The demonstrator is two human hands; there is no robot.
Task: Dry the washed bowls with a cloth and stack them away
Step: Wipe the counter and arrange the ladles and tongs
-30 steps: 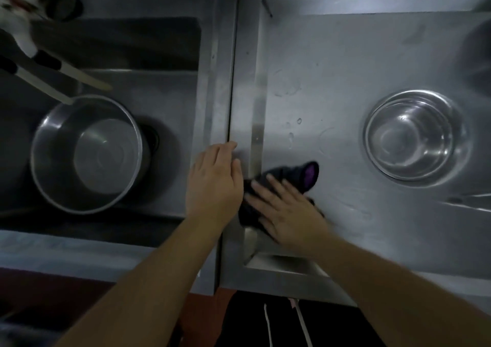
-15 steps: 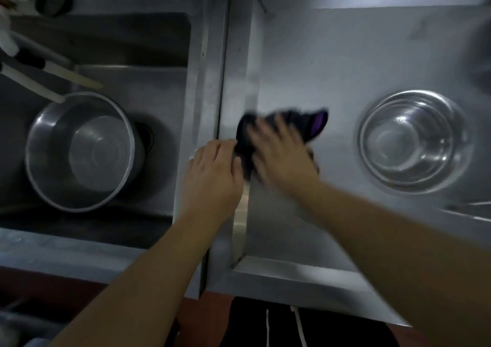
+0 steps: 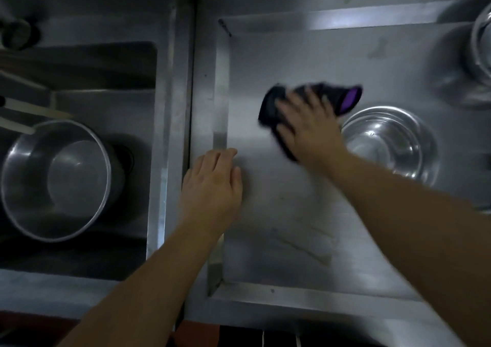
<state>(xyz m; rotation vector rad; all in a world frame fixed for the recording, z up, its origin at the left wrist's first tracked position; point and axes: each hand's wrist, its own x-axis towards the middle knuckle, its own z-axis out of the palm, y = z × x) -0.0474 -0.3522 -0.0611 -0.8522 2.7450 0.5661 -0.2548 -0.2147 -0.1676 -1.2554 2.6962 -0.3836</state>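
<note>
The cloth (image 3: 305, 102) is pressed flat on the drainboard (image 3: 292, 213) under the spread right hand (image 3: 308, 126), just beside a bowl (image 3: 385, 142), apparently wiping, though blurred. The left hand (image 3: 212, 184) rests flat, holding nothing, probably as a brace.

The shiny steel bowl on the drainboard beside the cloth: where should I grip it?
Probably the rim of the shiny steel bowl, taken from above. It sits upright, mouth open, nothing stacked in it. Its left edge is crowded by the right hand pressing the dark cloth, so the near rim looks easier.
</note>
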